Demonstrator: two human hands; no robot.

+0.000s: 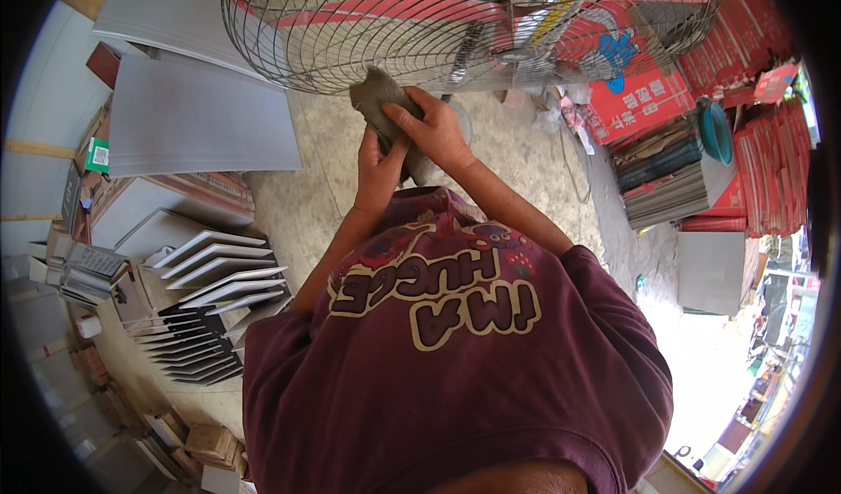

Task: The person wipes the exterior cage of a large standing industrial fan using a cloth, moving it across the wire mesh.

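Observation:
A grey-brown cloth (378, 94), folded and wet-looking, is bunched between my two hands in front of my chest. My left hand (379, 168) grips its lower part, thumb along the side. Just above and to the right, my right hand (435, 130) has its fingers closed over the cloth's middle. The cloth's upper end sticks out past the fingers, close below a large fan's wire guard (368, 34). Red blades (412, 12) show through the wires. Part of the cloth is hidden behind my hands.
Large grey panels (197, 117) lean at the left, above a rack of tile samples (219, 271). Stacks of red cartons (771, 174) and grey tiles (670, 187) stand at the right. Wooden blocks (210, 441) lie at the lower left. Concrete floor (307, 205) lies below.

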